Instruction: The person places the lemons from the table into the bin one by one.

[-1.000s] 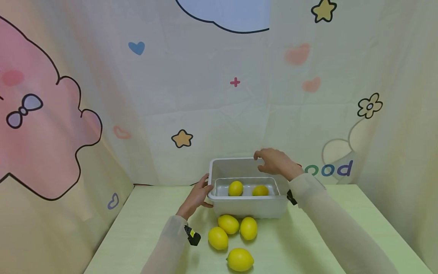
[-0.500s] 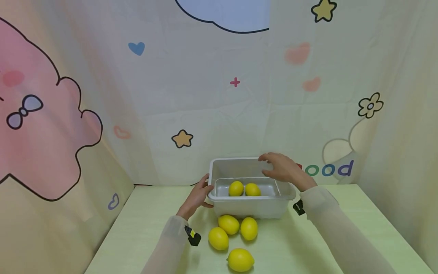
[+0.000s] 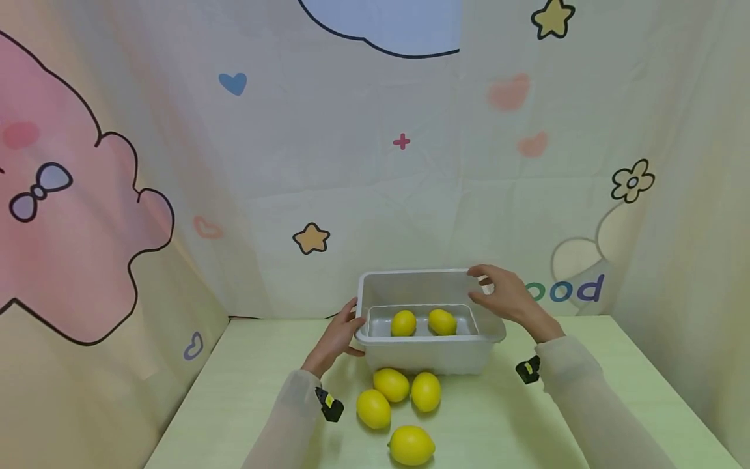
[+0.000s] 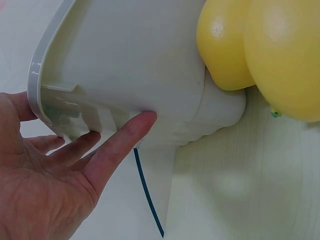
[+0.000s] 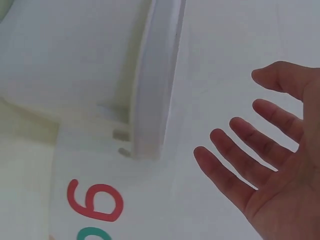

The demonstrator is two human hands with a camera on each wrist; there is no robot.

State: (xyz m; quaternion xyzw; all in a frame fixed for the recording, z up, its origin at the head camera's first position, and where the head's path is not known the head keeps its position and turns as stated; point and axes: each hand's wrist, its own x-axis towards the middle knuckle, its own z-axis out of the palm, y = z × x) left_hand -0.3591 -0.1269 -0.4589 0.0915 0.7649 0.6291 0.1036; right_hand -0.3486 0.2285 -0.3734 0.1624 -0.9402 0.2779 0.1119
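Observation:
A light grey plastic bin [image 3: 430, 355] stands at the back of the table with two yellow lemons inside, the left lemon [image 3: 403, 323] and the right lemon [image 3: 442, 322]. My left hand [image 3: 335, 335] holds the bin's left end, thumb at the rim and fingers against the outer side wall, as the left wrist view shows. Over the bin's right end is my right hand [image 3: 500, 293], fingers spread and loosely bent, nothing in them. In the right wrist view that hand [image 5: 280, 160] appears apart from the bin's rim [image 5: 152, 100].
Several more lemons lie on the pale green table [image 3: 246, 404] in front of the bin: a group of three close to its front wall and a single lemon [image 3: 411, 445] nearer me. A printed curtain [image 3: 351, 163] hangs right behind the bin.
My right hand has drawn back to the right, away from the bin's middle. The right lemon in the bin shifted left, then back right. My left hand stays put.

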